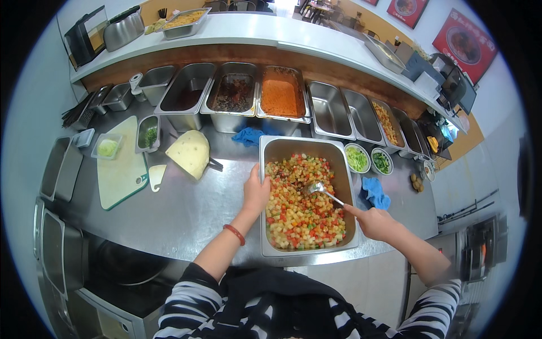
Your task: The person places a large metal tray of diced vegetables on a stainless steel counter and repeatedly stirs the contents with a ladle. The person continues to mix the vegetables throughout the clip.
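A deep stainless steel pan (pixel 351 178) stands at the front edge of the steel worktop, holding diced vegetables (pixel 305 212) in yellow, red and green. A dark brown patch, like sauce, shows on the dice near the middle. My left hand (pixel 255 190) grips the pan's left rim, thumb over the edge. In my right hand (pixel 372 222) is the handle of a metal ladle (pixel 317 188), reaching over the right rim. The ladle's bowl rests among the dice near the dark patch.
Steel pans line the back, one with orange-red sauce (pixel 280 97). Bowls of chopped greens (pixel 357 158) and a blue cloth (pixel 375 193) lie to the right. Leftward are a yellowish wedge-shaped block (pixel 190 153), a cutting board (pixel 120 182) and a container of herbs (pixel 149 134).
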Motion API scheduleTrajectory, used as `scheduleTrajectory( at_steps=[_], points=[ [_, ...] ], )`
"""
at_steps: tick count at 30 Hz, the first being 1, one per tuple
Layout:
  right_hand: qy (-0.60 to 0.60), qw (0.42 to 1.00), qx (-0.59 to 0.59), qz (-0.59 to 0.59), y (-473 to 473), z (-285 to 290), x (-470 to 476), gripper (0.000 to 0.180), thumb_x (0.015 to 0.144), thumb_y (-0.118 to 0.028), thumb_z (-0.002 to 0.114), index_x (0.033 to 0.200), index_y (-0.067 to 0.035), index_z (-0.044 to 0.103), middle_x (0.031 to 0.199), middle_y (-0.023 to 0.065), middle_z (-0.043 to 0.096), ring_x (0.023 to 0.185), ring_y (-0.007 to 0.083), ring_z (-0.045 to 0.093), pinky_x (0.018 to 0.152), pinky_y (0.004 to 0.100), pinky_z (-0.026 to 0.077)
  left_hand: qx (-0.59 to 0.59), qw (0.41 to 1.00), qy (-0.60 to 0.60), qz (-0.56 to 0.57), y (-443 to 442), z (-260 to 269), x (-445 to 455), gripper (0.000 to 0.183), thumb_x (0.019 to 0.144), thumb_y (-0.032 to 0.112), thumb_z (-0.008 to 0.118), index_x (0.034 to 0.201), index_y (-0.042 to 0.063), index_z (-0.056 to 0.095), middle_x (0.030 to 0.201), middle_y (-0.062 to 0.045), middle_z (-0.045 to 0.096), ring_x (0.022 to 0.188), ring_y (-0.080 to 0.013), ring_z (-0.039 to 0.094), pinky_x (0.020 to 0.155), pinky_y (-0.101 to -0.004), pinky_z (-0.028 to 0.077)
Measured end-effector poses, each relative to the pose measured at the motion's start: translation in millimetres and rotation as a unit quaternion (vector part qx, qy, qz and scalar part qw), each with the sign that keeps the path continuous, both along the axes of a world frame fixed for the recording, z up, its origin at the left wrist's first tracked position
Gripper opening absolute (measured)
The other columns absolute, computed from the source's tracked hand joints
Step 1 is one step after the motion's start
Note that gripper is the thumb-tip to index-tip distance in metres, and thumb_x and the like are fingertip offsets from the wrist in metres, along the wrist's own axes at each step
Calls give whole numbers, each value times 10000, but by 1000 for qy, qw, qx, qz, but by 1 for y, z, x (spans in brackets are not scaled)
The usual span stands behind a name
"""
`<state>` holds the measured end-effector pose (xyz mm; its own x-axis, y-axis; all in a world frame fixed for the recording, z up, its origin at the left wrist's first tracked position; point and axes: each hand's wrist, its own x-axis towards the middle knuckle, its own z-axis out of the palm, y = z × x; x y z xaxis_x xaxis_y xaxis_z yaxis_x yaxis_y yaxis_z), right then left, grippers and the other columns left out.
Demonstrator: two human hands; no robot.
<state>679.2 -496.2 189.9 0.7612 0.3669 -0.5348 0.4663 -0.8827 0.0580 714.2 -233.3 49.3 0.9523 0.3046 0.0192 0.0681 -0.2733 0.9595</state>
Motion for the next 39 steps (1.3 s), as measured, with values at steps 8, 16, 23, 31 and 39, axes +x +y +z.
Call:
scheduleTrajectory(
  at_steps=[8, 16, 23, 31, 39],
  points=[
    [-42, 997, 45, 46, 65, -48, 49, 643, 722, -66, 445, 1289, -225, 187, 656, 144, 570, 604, 274, 576, 526, 376, 455, 21, 1000, -6, 2, -1, 1, 3, 427, 744, 109, 491, 1135, -20, 376, 796, -231, 565, 744, -341, 558, 662, -380, 429],
    [2, 999, 46, 10, 52, -66, 39, 619, 724, -68, 448, 1275, -237, 221, 743, 172, 575, 671, 284, 576, 575, 383, 458, 35, 997, -59, 18, 0, -14, 6, 431, 743, 94, 503, 1137, -25, 374, 571, -104, 502, 496, -175, 485, 512, -305, 400],
    [29, 999, 26, -26, -2, -3, -8, 579, 734, -71, 435, 1253, -264, 269, 668, 172, 552, 612, 289, 567, 535, 393, 448, 75, 995, -58, 31, 1, -16, 5, 432, 739, 106, 509, 1132, -20, 379, 560, -96, 497, 501, -173, 487, 512, -304, 397],
    [-85, 993, -36, 71, 15, 3, 18, 605, 725, -61, 434, 1270, -248, 252, 567, 100, 548, 513, 238, 559, 454, 340, 430, 11, 1000, 13, -5, 2, 4, 2, 434, 749, 99, 479, 1144, -31, 357, 851, -236, 559, 803, -342, 548, 715, -378, 417],
    [-107, 985, -84, 109, 28, -38, 66, 631, 735, -79, 451, 1289, -246, 200, 654, 105, 581, 567, 240, 576, 488, 325, 451, 43, 999, 5, -8, -1, 5, 1, 434, 750, 99, 480, 1144, -35, 356, 879, -241, 551, 811, -332, 551, 715, -365, 422]
  ],
)
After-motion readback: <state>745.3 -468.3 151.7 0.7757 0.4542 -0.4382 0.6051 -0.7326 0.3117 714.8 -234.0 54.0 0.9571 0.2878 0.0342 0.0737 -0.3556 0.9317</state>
